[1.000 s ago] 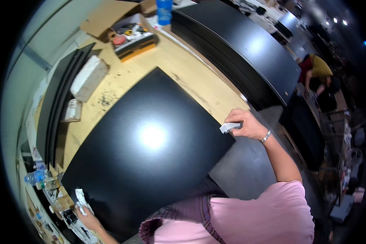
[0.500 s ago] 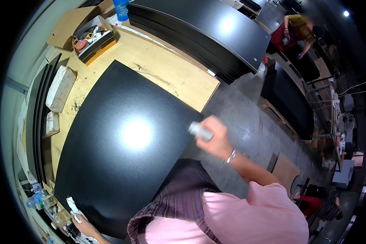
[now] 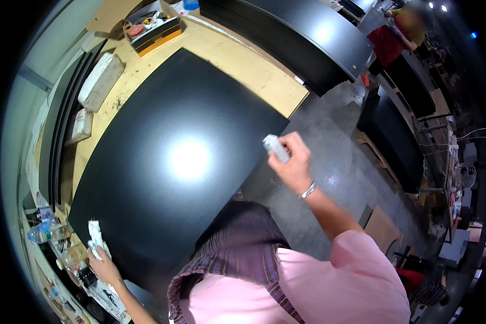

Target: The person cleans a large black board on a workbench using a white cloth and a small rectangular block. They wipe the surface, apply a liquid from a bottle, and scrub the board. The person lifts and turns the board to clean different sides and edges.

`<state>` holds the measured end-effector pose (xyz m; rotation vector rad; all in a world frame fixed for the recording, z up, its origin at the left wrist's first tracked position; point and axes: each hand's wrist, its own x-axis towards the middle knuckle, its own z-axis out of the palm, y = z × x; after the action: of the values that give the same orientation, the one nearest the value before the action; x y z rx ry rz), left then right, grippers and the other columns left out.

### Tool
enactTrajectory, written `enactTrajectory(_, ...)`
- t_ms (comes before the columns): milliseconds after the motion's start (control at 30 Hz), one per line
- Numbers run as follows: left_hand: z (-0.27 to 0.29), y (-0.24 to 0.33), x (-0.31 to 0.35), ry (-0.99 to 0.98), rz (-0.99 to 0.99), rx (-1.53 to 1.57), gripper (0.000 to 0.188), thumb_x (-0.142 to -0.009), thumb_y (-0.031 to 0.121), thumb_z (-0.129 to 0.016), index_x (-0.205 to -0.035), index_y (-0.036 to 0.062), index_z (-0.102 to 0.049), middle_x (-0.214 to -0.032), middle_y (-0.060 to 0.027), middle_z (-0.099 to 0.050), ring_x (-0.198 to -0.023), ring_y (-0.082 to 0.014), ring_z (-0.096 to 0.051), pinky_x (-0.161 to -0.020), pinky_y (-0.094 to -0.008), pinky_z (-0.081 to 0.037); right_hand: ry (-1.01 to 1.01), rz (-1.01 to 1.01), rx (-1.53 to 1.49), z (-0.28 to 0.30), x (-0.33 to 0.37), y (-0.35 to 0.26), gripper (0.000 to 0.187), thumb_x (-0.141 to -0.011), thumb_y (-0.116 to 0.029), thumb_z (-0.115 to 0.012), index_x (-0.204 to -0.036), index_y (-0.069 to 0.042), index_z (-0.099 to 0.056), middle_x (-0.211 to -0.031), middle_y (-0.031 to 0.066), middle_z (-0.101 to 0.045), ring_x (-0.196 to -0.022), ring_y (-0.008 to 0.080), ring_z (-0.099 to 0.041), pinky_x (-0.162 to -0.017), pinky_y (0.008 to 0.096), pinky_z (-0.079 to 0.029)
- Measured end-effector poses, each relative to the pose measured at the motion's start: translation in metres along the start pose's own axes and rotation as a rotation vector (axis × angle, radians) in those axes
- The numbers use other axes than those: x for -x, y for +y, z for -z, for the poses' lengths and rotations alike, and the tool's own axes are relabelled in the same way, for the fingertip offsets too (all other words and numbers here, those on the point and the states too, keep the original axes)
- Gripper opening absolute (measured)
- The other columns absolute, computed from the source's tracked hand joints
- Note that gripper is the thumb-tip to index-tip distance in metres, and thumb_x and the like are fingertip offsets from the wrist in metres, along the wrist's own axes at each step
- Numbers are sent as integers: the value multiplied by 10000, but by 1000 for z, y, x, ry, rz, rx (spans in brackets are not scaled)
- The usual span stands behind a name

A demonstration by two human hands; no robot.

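Observation:
A large black panel (image 3: 146, 113) with a smooth, shiny face lies flat on the pale wooden worktable in front of me. My right hand (image 3: 294, 164) is closed around a small whitish-grey block (image 3: 276, 147), held at the panel's right edge, near its far right corner. Whether the block touches the panel, I cannot tell. At the panel's near left corner, my left hand (image 3: 104, 265) grips a crumpled white cloth (image 3: 96, 235). The cloth lies against the panel's edge.
Black boards (image 3: 70, 124) and white wrapped blocks (image 3: 100, 82) line the left side. A box of supplies (image 3: 155, 35) and a stack of black panels (image 3: 286, 38) stand beyond. Bottles (image 3: 40, 233) crowd the near left. A co-worker (image 3: 394, 40) stands at the far right.
My view has tilted, so the whole scene sits lower in front of me. The block in my right hand has moved slightly back along the panel's edge. The left hand keeps the cloth.

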<state>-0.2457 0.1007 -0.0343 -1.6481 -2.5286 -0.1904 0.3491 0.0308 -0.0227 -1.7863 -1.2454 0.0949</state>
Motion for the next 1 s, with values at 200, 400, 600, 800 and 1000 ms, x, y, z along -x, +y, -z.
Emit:
enactTrajectory(200,8,-20,4,2,-239,145,546,-960,393,-540,-1345,7,-510,-1325,-226,-553,-1209,-395,-527,-1008,-436,-415,-85,94,-170,-59,108,-99,245,-656,-34,-734,-869,-18,-616,-813,111,-567,-706,287,-597,-614,379,-488)
enactTrajectory(400,14,-31,13,-57,-361,473,488,-904,224,-636,-1315,-18,-530,-1268,-217,-584,-1184,-364,-548,-1019,-394,-411,-219,195,-240,-109,200,-195,236,-663,-18,-715,-868,-24,-598,-797,104,-562,-685,288,-585,-589,378,-487)
enactTrajectory(600,12,-46,17,-23,-397,569,500,-880,317,-657,-1279,30,-563,-1274,-232,-566,-1158,-411,-556,-974,-445,-444,-335,347,-314,-154,278,-275,276,-637,-45,-725,-887,-31,-608,-792,105,-563,-658,273,-585,-554,362,-485)
enactTrajectory(800,8,-60,11,21,-427,675,483,-862,315,-676,-1255,47,-593,-1225,-231,-589,-1088,-407,-595,-933,-450,-468,-630,574,-418,-189,328,-335,238,-675,-94,-713,-819,-42,-531,-823,100,-482,-745,262,-551,-622,368,-488)
enactTrajectory(1000,47,-63,8,53,-651,754,459,-821,333,-724,-1204,88,-658,-1235,-136,-629,-1109,-372,-603,-958,-430,-461,-532,576,-570,-179,301,-356,296,-653,-56,-739,-935,-32,-654,-892,109,-639,-786,294,-617,-682,367,-527)
